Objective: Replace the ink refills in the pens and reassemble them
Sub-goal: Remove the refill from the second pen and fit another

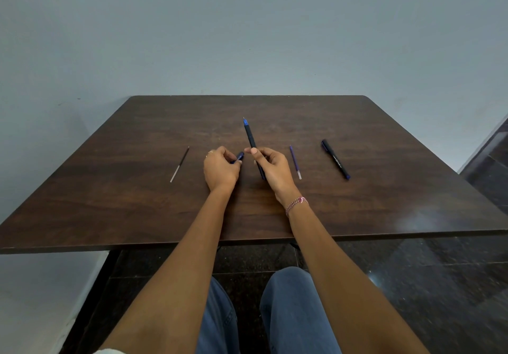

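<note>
- Gripping a slim matte pen (250,136), tip away: right hand (270,171).
- Pinching a small blue cap (240,156): left hand (220,170).
- Lying on glossy wood-grain table (384,202): black refill (179,164) left, purple refill (295,161) and capped pen (336,159) right.

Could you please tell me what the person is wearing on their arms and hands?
Both forearms are bare, with no sleeves over them. The left hand has a thin ring on one finger. The right hand has a pink and white braided bracelet around the wrist.

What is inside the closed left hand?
A small dark blue pen part sticks out of the left hand at the fingertips. The rest is covered, so I cannot identify it exactly.
</note>
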Demonstrator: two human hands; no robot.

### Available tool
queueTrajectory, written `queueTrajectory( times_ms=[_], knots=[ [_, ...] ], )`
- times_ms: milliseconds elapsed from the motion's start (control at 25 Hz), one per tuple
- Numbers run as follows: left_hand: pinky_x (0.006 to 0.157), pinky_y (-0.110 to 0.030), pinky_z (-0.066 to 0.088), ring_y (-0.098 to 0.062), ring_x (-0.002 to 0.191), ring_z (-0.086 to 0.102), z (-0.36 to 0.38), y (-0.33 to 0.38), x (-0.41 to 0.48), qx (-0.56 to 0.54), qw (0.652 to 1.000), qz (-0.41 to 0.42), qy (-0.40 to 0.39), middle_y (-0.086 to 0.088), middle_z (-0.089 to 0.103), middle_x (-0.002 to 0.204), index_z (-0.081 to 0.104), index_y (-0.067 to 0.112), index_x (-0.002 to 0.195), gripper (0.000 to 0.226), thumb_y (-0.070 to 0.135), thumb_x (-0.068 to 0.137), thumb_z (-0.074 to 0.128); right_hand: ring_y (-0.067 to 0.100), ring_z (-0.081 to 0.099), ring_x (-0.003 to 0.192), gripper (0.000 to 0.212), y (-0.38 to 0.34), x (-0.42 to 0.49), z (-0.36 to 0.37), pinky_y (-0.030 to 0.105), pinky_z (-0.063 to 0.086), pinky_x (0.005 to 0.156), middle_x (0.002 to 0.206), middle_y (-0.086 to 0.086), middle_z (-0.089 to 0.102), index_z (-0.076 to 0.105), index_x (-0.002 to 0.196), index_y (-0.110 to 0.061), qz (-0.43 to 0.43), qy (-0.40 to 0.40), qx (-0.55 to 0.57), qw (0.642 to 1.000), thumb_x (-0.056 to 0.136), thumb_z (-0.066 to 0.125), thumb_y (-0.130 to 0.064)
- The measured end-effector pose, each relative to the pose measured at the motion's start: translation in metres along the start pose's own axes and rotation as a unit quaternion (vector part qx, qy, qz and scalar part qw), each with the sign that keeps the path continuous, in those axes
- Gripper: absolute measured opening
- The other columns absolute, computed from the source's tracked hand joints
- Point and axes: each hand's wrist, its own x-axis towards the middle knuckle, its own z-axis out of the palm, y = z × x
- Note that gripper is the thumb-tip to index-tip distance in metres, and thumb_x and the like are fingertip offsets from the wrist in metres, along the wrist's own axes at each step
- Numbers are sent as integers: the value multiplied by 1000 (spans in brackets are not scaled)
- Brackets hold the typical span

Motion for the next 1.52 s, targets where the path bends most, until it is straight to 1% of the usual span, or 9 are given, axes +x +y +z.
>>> queueTrajectory(
  times_ms=[240, 360, 480, 560, 680, 840, 960, 1280, 1520],
  knots=[
    [78, -33, 55, -16, 88, 61, 3, -2, 2, 0, 1000, -5, -14, -4, 65, 96, 60, 20, 79, 19, 15, 77, 78, -5, 55, 67, 17, 0, 1, -1, 15, 38, 65, 74, -12, 62, 69, 103, -25, 9, 17, 12, 1000, 92, 58, -34],
    [76, -34, 54, -14, 85, 60, 4, -3, 1, -33, 999, -9, -9, 0, 63, 90, 57, 22, 87, 25, 21, 75, 79, -13, 58, 69, 13, 0, 0, -2, 13, 39, 65, 71, -13, 64, 69, 98, -26, 3, 14, 14, 1000, 93, 58, -31],
    [77, -37, 55, -10, 75, 59, 2, -4, 1, -145, 988, -32, 51, 6, 58, 77, 57, 20, 92, 17, 20, 83, 71, -8, 61, 81, 17, 0, 0, -2, 13, 38, 67, 75, -12, 67, 70, 95, -23, 1, -2, 14, 1000, 95, 55, -31],
    [76, -35, 57, -13, 80, 63, 1, -5, 2, -253, 964, -47, 64, 4, 62, 83, 61, 17, 95, 7, 12, 90, 61, -6, 62, 81, 18, -1, 0, -1, 15, 38, 69, 73, -11, 69, 69, 91, -25, 0, -19, 12, 1000, 96, 54, -32],
    [79, -28, 57, -21, 96, 67, -4, -5, 4, -422, 904, -59, -19, -14, 67, 107, 62, 3, 112, 23, 3, 98, 43, -1, 61, 61, 18, -3, -1, -2, 14, 40, 60, 65, -3, 70, 69, 91, -24, -2, -48, -6, 999, 94, 56, -35],
    [86, -29, 56, -25, 105, 65, -18, -3, 4, -532, 832, -83, -132, -18, 64, 115, 52, -4, 127, 31, 6, 101, 39, 11, 64, 54, 17, -7, -2, 1, 17, 47, 48, 61, 3, 70, 69, 92, -17, 15, -89, -40, 995, 90, 64, -34],
    [76, -27, 58, -21, 94, 70, -23, -8, 2, -570, 800, -80, -170, -18, 66, 108, 51, -6, 126, 30, 3, 100, 39, 10, 65, 54, 18, -6, -4, 4, 18, 49, 50, 60, 2, 70, 68, 96, -15, 15, -105, -61, 993, 89, 65, -32],
    [72, -25, 58, -17, 86, 72, -24, -9, 0, -584, 788, -79, -179, -6, 75, 87, 57, -4, 122, 29, -1, 93, 53, 6, 64, 53, 26, -4, -3, 3, 12, 46, 49, 64, 4, 70, 66, 104, -9, 14, -116, -85, 989, 90, 64, -30],
    [72, -25, 58, -15, 78, 72, -23, -7, -2, -579, 802, -85, -124, -10, 71, 89, 59, -5, 118, 32, -5, 87, 61, 10, 60, 55, 24, -2, -3, 3, 19, 51, 59, 60, -1, 64, 67, 99, -8, -15, -119, -139, 983, 94, 58, -30]
  ],
)
